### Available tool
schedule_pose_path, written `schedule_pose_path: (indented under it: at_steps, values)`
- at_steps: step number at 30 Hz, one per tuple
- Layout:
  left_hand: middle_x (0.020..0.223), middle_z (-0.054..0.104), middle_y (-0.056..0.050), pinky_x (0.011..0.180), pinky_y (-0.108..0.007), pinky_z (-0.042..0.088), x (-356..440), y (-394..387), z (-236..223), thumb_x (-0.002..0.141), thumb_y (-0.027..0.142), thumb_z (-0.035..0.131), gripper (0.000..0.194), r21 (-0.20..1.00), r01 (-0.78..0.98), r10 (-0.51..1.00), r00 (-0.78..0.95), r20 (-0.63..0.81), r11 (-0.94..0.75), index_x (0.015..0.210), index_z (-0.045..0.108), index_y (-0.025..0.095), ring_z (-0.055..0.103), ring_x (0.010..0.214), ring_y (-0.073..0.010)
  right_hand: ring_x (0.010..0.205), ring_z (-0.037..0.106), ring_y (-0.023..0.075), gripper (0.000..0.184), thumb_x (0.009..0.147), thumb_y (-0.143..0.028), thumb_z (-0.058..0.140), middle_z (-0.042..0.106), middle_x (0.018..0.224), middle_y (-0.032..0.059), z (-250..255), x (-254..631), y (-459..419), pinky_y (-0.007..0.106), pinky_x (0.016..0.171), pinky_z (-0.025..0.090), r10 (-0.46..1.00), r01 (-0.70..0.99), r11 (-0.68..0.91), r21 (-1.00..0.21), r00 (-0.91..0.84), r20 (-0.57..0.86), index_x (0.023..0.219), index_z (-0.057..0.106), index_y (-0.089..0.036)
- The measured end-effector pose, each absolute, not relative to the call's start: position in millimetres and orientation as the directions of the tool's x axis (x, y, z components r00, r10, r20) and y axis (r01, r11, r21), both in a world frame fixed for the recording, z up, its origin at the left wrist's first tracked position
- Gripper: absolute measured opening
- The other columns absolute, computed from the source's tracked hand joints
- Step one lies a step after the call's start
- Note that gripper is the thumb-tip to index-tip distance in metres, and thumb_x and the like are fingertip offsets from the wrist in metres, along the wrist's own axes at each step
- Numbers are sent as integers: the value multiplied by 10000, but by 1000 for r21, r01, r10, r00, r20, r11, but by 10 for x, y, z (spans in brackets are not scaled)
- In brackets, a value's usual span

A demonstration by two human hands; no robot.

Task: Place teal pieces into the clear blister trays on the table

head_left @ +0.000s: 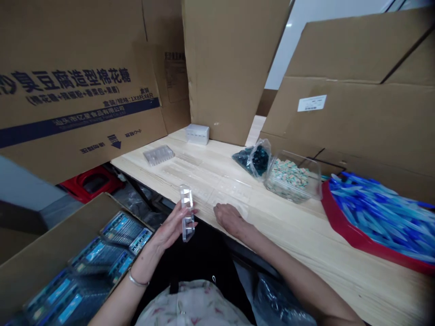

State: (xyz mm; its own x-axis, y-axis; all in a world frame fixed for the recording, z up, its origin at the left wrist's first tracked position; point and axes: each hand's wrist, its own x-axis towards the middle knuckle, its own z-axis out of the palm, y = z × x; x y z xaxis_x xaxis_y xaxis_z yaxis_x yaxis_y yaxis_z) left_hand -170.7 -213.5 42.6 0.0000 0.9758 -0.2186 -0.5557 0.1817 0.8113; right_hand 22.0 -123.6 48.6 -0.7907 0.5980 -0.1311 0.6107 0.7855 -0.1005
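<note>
My left hand (171,226), a bracelet on its wrist, grips a clear plastic case (187,208) with several compartments, held on end just off the table's front edge. My right hand (229,218) rests on the table with its fingers curled down. It touches the near side of a clear plastic tray (240,208) lying flat; whatever its fingertips may hold is hidden. More clear flat trays (190,181) lie in rows beyond, hard to separate from the wood. A grey-clear stack of cases (159,155) and a whitish clear box (197,134) stand farther back.
To the right are a bag of dark teal pieces (253,159), a clear tub (292,195) of small printed pieces and a red basin (343,231) of blue plastic sticks. An open carton (16,258) of packed cases stands lower left. Cardboard walls (234,68) enclose the back.
</note>
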Motion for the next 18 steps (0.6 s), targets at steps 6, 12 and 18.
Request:
schedule_pose_path:
  at_steps: [6, 12, 18]
  values:
    - [1375, 388, -101, 876, -426, 449, -1623, -2126, 501, 781, 317, 619, 514, 850, -497, 983, 45, -180, 178, 1267, 453, 289, 394, 1233, -295, 780, 591, 153, 182, 890, -259, 438, 628, 869, 57, 720, 140, -1181, 280, 720, 453, 717, 445, 598, -667, -668, 197, 935, 588, -166]
    - [1372, 395, -119, 969, -422, 346, -1484, -2037, 521, 772, 318, 637, 686, 903, -418, 994, 85, -74, 103, 1375, 312, 301, 424, 1213, -270, 635, 574, 104, 209, 781, -354, 591, 619, 743, -1, 1032, -14, -1288, 250, 625, 469, 733, -35, 96, -995, -674, 94, 866, 600, -164]
    - [1392, 368, -121, 989, -428, 313, -1449, -2022, 560, 754, 328, 657, 740, 918, -376, 990, 92, -103, 130, 1392, 281, 303, 432, 1206, -275, 599, 534, 91, 210, 752, -359, 627, 594, 659, -11, 966, -27, -1265, 248, 617, 443, 740, -119, -44, -992, -670, 48, 752, 604, -150]
